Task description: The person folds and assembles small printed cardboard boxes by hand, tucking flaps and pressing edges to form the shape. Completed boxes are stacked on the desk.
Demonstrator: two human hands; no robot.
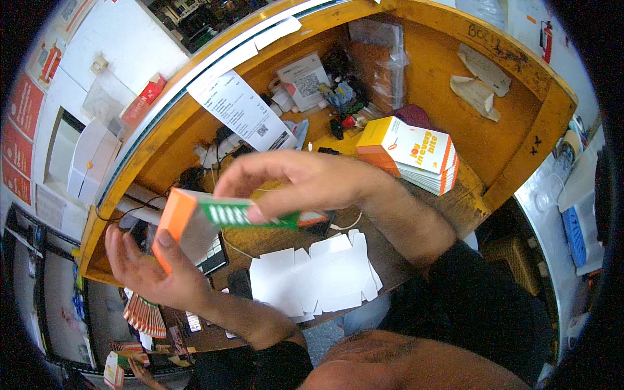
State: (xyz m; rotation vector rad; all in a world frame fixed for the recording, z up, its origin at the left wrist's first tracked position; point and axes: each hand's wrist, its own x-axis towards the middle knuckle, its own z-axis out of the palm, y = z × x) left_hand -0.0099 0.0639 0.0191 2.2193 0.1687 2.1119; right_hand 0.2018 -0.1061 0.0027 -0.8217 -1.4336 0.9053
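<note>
Orange-green-white carton (214, 218), one, gripped by both left hand (146, 266) and right hand (292, 182); below it one flat white blank (318, 273).

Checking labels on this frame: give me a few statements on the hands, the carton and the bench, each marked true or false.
1. Both hands hold the orange, green and white carton. True: the left hand cups its orange end and the right hand pinches its top.
2. The carton rests flat on the bench. False: it is held up above the bench.
3. Unfolded white carton blanks lie below the right hand. True.
4. The stack of orange and white flat cartons sits at the person's left. False: it is on the right side.
5. A printed white sheet hangs at the back. True.
</note>
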